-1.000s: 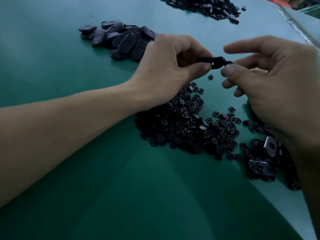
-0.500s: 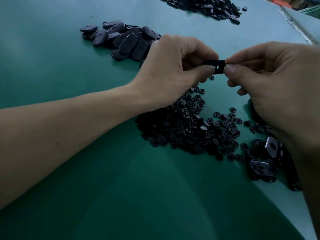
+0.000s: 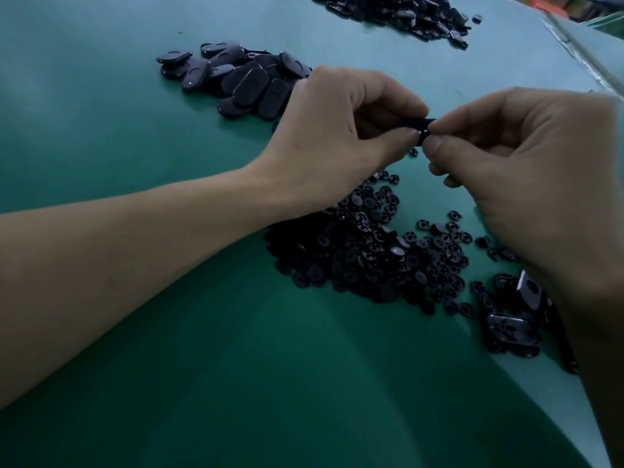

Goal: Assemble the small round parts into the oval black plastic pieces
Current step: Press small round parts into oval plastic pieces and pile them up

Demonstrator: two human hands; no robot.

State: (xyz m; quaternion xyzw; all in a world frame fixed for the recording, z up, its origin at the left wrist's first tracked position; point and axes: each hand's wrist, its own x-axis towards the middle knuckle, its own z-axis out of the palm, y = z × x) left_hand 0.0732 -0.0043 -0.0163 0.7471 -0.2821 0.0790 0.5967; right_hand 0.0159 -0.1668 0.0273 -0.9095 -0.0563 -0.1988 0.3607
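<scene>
Black plastic heaps dot the green surface (image 3: 135, 136): small round black parts (image 3: 371, 258) at centre, oval black plastic pieces (image 3: 243, 82) at eleven o'clock, so I'd judge most of the job is left. At one o'clock of the round heap, the left hand (image 3: 337, 136) and right hand (image 3: 526, 170) meet, each grip pinching the one held oval piece (image 3: 417, 125) between thumb and fingertip. Whether a round part sits in it, I can't tell.

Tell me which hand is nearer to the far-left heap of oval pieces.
Left. The left hand sits at the right edge of the oval heap; the right hand is farther right.
</scene>
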